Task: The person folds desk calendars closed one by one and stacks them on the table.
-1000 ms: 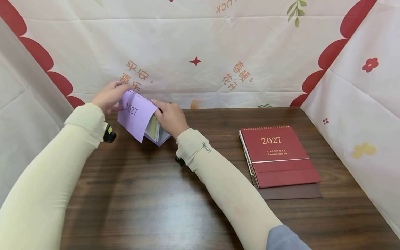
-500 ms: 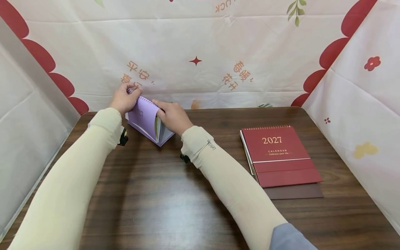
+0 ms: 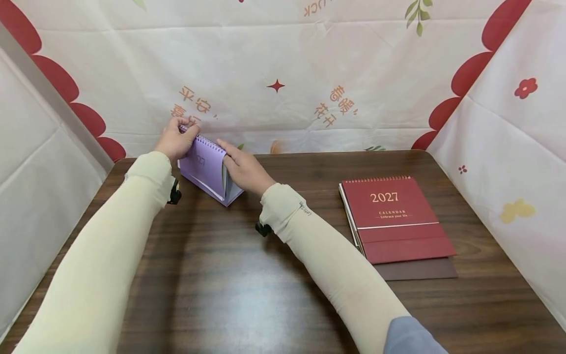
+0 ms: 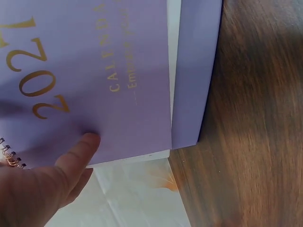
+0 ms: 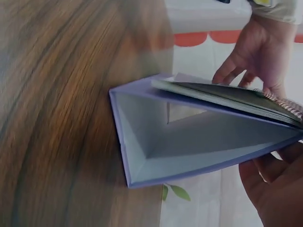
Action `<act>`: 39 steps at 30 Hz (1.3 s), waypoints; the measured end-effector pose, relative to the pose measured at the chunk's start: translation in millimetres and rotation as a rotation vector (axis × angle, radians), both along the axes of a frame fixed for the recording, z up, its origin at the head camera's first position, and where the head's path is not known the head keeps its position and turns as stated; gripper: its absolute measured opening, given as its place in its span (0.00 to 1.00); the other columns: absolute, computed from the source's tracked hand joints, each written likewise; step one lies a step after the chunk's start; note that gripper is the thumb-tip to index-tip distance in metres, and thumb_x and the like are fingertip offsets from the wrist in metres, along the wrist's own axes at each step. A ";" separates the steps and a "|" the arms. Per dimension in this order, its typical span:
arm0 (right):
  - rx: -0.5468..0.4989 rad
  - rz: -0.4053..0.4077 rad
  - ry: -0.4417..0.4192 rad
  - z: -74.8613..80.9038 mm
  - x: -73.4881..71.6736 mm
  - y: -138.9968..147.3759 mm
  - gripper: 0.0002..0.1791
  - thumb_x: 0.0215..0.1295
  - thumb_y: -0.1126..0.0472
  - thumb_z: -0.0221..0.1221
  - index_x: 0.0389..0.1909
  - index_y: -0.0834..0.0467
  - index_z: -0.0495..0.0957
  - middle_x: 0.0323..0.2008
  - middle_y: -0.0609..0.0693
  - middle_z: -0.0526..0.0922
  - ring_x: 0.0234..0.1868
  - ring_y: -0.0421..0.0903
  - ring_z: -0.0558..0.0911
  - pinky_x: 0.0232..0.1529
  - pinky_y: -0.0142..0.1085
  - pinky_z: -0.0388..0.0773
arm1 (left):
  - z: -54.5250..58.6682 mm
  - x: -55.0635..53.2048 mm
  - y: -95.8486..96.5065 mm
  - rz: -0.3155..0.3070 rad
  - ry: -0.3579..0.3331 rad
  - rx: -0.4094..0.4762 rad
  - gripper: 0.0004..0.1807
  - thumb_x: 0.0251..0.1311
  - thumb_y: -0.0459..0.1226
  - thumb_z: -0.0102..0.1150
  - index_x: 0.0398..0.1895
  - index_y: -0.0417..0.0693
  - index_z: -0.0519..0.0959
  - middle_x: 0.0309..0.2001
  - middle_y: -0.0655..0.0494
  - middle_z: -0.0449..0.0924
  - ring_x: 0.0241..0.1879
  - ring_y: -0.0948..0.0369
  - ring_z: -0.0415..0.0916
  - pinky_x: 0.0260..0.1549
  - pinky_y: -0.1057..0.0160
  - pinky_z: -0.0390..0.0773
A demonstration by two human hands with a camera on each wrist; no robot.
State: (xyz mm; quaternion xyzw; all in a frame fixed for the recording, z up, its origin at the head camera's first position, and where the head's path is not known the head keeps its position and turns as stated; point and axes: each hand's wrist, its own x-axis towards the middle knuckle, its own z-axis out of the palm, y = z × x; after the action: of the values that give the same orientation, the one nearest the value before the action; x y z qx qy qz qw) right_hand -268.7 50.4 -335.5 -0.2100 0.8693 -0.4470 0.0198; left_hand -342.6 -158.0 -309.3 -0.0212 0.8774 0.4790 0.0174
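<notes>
A purple 2027 desk calendar [image 3: 202, 169] stands upright at the table's back left, its spiral binding along the top. My left hand [image 3: 174, 140] grips its upper left corner. In the left wrist view, a finger of that hand [image 4: 40, 191] lies against the gold-lettered front cover [image 4: 128, 71]. My right hand [image 3: 247, 169] holds the upper right end by the spiral. From the right wrist camera, the triangular stand [image 5: 137, 177] shows its hollow inside, pages [image 5: 227, 101] hang on one side, and my right fingers [image 5: 270, 172] curl at the back panel.
A red 2027 desk calendar [image 3: 395, 211] lies flat at the right of the brown wooden table [image 3: 212, 290]. Patterned white cloth [image 3: 283, 59] hangs close behind the purple calendar and along both sides.
The purple front cover, lifted outward a second ago, has come down against the stand. My left hand moved right onto the top corner. The right hand shifted slightly; the red calendar stayed put.
</notes>
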 end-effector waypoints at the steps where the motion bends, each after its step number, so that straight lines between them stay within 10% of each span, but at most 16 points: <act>1: -0.035 -0.001 -0.018 0.3 0.9 -0.6 0.27 0.80 0.53 0.36 0.77 0.41 0.56 0.72 0.39 0.63 0.63 0.33 0.68 0.62 0.33 0.65 | -0.7 -0.4 -0.6 0.005 0.000 0.001 0.34 0.68 0.56 0.50 0.67 0.45 0.58 0.68 0.40 0.53 0.53 0.50 0.64 0.43 0.51 0.78; 11: -0.069 -0.067 0.054 -5.7 1.9 -9.3 0.26 0.76 0.52 0.52 0.72 0.49 0.66 0.52 0.50 0.82 0.42 0.39 0.83 0.44 0.34 0.78 | -3.4 -2.9 -1.0 0.003 0.043 -0.028 0.34 0.68 0.56 0.50 0.66 0.43 0.58 0.67 0.37 0.53 0.58 0.45 0.61 0.45 0.52 0.74; 39: 0.018 -0.144 0.130 -17.4 2.7 -13.4 0.22 0.77 0.56 0.51 0.69 0.47 0.68 0.53 0.50 0.83 0.43 0.39 0.83 0.44 0.34 0.78 | -2.5 3.5 -2.4 -0.014 0.064 -0.061 0.35 0.69 0.59 0.47 0.64 0.43 0.58 0.67 0.37 0.52 0.65 0.44 0.53 0.62 0.47 0.62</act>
State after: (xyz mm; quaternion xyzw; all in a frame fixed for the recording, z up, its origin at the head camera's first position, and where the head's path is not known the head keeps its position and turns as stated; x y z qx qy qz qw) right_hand -266.0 37.0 -352.9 -0.1756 0.8856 -0.4248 -0.0670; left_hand -339.1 -160.4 -311.8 -0.0002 0.8919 0.4522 -0.0080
